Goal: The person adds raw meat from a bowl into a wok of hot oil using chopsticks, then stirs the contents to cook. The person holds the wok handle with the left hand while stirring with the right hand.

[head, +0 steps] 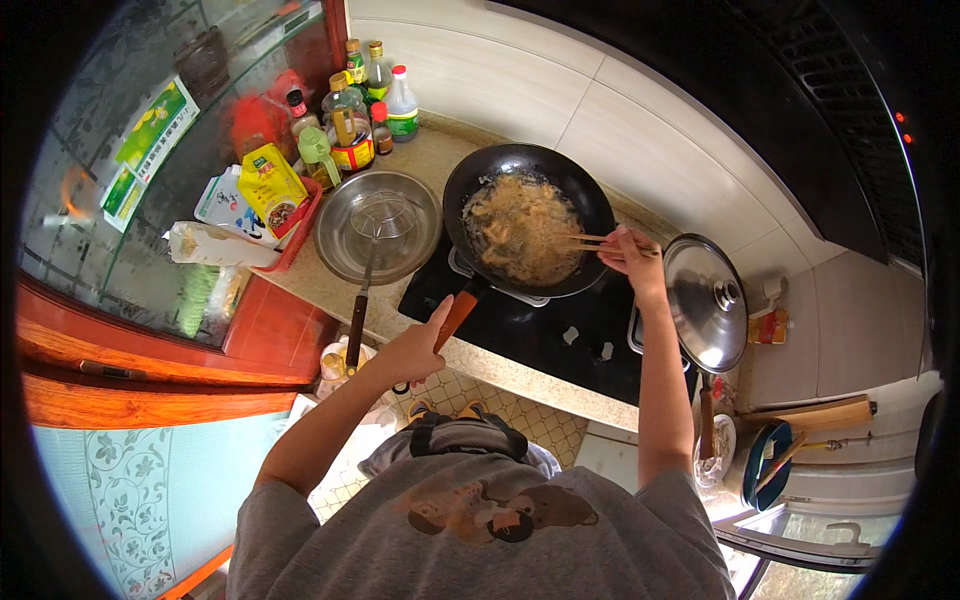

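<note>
A black wok [529, 157] sits on the left burner of a black gas hob [525, 330]. In it, battered golden pieces [517, 217] fry in bubbling oil. My left hand [417, 351] grips the wok's orange-brown handle [455, 319], with one finger stretched along it. At the wok's right rim, my right hand [632, 255] holds wooden chopsticks [585, 241], their tips among the frying pieces. Left of the wok stands a steel basin [337, 251]. A wire skimmer [382, 216] rests across it, its dark handle [358, 330] reaching past the counter edge.
A lidded pan, its steel lid [701, 300] domed, occupies the right burner. Sauce bottles [403, 105] crowd the back left corner. A red basket [300, 232] holds seasoning pouches [271, 191]. Overhead hangs a black range hood [720, 97]. A blue bin [776, 472] stands at the right.
</note>
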A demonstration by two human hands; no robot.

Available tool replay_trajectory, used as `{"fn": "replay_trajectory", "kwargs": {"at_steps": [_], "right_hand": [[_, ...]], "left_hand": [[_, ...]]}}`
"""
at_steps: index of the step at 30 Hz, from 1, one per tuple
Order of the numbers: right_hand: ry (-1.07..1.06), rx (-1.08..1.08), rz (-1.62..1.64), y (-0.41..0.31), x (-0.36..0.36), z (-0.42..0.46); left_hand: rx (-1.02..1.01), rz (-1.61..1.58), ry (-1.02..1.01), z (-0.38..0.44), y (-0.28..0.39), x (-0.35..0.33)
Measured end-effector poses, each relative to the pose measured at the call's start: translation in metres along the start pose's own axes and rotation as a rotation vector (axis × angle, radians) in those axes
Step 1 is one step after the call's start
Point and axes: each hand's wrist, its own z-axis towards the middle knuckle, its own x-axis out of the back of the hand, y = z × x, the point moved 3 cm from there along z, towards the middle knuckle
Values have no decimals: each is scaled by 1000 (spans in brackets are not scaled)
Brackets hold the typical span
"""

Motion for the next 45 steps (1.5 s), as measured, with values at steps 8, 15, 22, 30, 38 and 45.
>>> {"fn": "replay_trajectory", "kwargs": {"at_steps": [8, 15, 22, 30, 38, 45], "right_hand": [[-7, 390, -465, 35, 12, 39], [-89, 457, -466, 37, -35, 29], [-283, 519, -424, 33, -66, 19], [-294, 208, 10, -10, -70, 34], [-156, 49, 224, 29, -85, 74], [-18, 32, 190, 48, -48, 73]], "left_hand": [[-32, -106, 3, -2, 4, -15], [-58, -81, 55, -1, 1, -24], [-85, -73, 77, 1, -2, -24], [-54, -119, 74, 4, -8, -31], [-99, -96, 100, 3, -5, -33], [-157, -107, 141, 6, -11, -36]]}}
